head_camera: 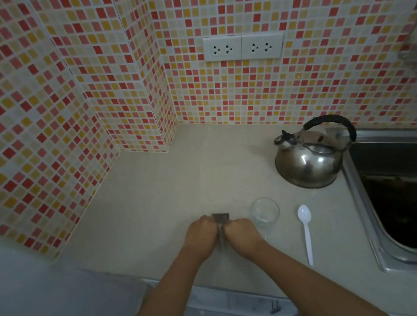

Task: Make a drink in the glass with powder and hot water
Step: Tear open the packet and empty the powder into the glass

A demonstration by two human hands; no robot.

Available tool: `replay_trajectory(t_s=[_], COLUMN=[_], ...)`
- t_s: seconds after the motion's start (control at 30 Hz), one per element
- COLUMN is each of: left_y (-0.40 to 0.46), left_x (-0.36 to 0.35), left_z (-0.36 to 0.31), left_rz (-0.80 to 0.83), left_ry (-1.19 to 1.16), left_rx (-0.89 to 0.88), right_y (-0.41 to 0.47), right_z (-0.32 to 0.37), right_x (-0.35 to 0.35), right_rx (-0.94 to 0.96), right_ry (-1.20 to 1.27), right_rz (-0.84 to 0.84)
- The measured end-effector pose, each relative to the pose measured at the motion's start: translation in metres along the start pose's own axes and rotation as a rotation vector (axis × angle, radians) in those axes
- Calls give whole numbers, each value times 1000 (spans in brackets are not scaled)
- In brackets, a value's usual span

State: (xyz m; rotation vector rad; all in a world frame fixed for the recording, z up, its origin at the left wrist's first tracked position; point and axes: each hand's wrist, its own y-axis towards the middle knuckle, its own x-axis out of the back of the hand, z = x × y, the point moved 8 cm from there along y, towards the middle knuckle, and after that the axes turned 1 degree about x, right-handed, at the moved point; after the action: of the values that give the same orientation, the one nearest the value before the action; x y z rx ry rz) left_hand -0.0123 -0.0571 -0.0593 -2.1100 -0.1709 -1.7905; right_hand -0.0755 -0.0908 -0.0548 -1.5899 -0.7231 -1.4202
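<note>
While both hands are clenched together over the counter [153, 190], a small dark powder sachet [221, 216] is pinched between them, its upper end showing above the knuckles. The left hand [202, 230] grips it from one side and the right hand [240, 232] from the other, as though its top is about to be torn; whether it is already open cannot be told. The glass [265, 212] is stood just to the right of the right hand, upright, and something pale is seen at its bottom, though its nature cannot be made out. A white plastic spoon [305, 227] is laid flat on the counter beyond the glass, bowl away from the person. The steel kettle [310, 161] is set farther back, near the sink [364, 191], with its spout turned left.

The opening of the sachet is judged to be the step in hand, so the task is at an early stage. For the next move, the torn end would need to be carried over the rim of the glass and tipped, with the glass kept steady.
</note>
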Motion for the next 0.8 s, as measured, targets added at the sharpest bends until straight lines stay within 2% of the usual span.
replay_trajectory(t_s=[0.13,0.3,0.4,0.5,0.63,0.8], left_y=[3,-3,-10,-14,-20,-16], left_x=[29,74,95,112,115,99], left_z=[0,3,2,-9,-47,-89], left_rz=[-65,-49,-19,-18,88,257], left_ry=[-6,-128,-362,-684,-1102,-1240], left_rx=[14,79,143,188,162,128], right_y=[2,-9,-28,-57,-84,-113], right_z=[-9,-20,-39,-59,-77,-105], right_x=[25,61,82,92,93,85], right_rx=[-97,-179,-301,-491,-568,-696], right_ry=[253,512,817,991,1202,1273], right_rz=[-105,-215,-363,-485,-497,-466])
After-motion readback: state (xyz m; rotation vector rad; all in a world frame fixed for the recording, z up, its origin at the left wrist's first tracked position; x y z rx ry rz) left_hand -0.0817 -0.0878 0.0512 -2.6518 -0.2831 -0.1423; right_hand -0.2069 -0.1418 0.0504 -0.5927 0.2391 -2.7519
